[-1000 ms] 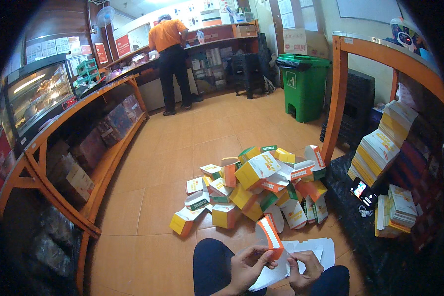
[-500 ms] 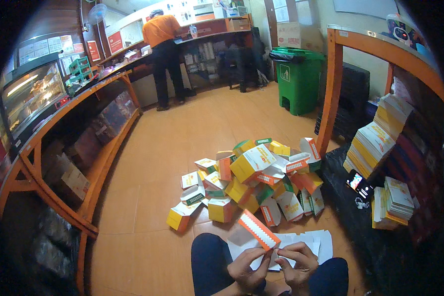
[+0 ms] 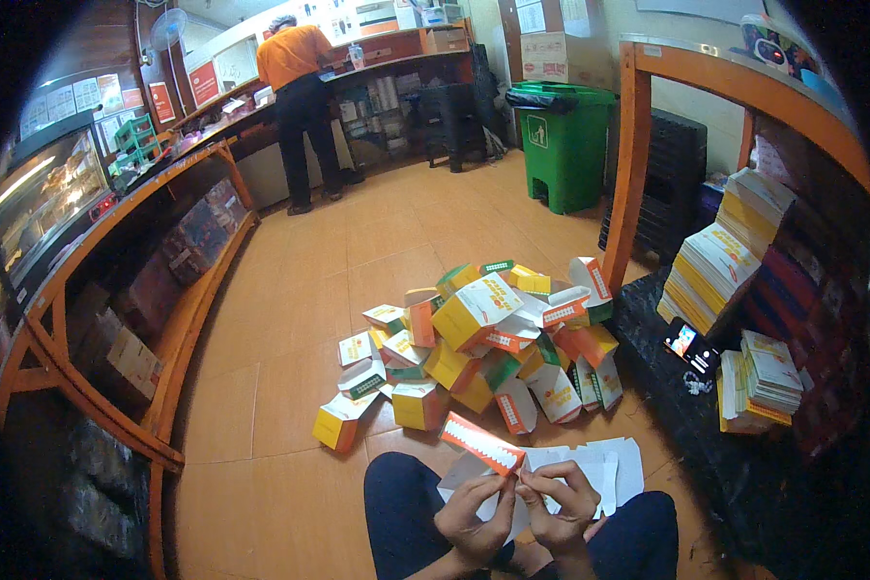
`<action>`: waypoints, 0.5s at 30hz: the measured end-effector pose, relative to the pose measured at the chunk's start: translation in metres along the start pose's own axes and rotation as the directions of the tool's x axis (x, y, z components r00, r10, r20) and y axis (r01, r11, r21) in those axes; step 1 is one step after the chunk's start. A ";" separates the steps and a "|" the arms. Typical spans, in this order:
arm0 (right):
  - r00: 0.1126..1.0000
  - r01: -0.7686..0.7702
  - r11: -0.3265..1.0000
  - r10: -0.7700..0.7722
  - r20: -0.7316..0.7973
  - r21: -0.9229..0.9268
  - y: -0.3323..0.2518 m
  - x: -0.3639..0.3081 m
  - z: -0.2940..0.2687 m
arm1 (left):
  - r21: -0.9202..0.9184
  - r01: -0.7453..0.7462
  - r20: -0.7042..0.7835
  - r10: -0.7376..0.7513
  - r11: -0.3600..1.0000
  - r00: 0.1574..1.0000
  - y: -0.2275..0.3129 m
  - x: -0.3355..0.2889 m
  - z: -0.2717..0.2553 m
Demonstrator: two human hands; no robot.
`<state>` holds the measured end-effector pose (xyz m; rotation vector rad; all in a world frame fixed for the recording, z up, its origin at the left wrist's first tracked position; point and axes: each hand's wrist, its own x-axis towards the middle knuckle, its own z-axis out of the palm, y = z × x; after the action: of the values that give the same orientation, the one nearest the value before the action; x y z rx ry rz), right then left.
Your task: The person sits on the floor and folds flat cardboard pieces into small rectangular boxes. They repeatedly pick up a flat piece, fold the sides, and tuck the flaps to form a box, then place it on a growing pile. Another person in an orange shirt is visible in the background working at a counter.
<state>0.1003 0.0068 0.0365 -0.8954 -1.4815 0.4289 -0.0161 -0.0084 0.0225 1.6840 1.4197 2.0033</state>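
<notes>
Between the knees (image 3: 394,505), left hand (image 3: 474,516) and right hand (image 3: 561,503) pinch one orange-and-white carton (image 3: 480,444).
Carton held up, near side of box pile (image 3: 473,312) on tiled floor (image 3: 290,290); white sheets (image 3: 621,464) beyond right hand.

At the far end a person in an orange shirt (image 3: 295,58) and dark trousers stands, back turned, with a cup (image 3: 357,56) nearby. A black stool (image 3: 451,121) stands to the right, then a green bin (image 3: 563,155) lined with a dark bag, a cardboard box (image 3: 545,56) behind it. At left, a lit glass food case (image 3: 53,184) sits near a fan (image 3: 169,29). At right, a phone (image 3: 688,340) with a lit screen lies just beside pale beads (image 3: 694,384).
</notes>
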 end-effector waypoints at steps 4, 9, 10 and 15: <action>0.991 0.113 0.980 -0.099 0.094 -0.166 0.001 -0.002 0.006 | -0.022 0.012 -0.014 -0.013 1.000 1.000 0.003 0.003 0.000; 0.914 0.293 0.887 -0.149 0.378 -0.356 0.013 -0.004 0.008 | -0.331 0.440 -0.041 -0.479 0.835 0.877 -0.008 0.022 -0.007; 0.932 0.247 0.896 -0.115 0.345 -0.369 0.016 -0.005 0.007 | -0.381 0.451 -0.072 -0.512 0.807 0.856 -0.013 0.026 -0.010; 0.954 -0.115 0.937 0.197 0.225 -0.330 0.018 -0.005 0.000 | -0.717 0.450 -0.017 -0.659 0.532 0.752 -0.028 0.034 -0.012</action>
<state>0.1048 0.0140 0.0198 -1.2559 -1.7523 0.4447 -0.0497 0.0218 0.0259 0.5194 0.9038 2.0183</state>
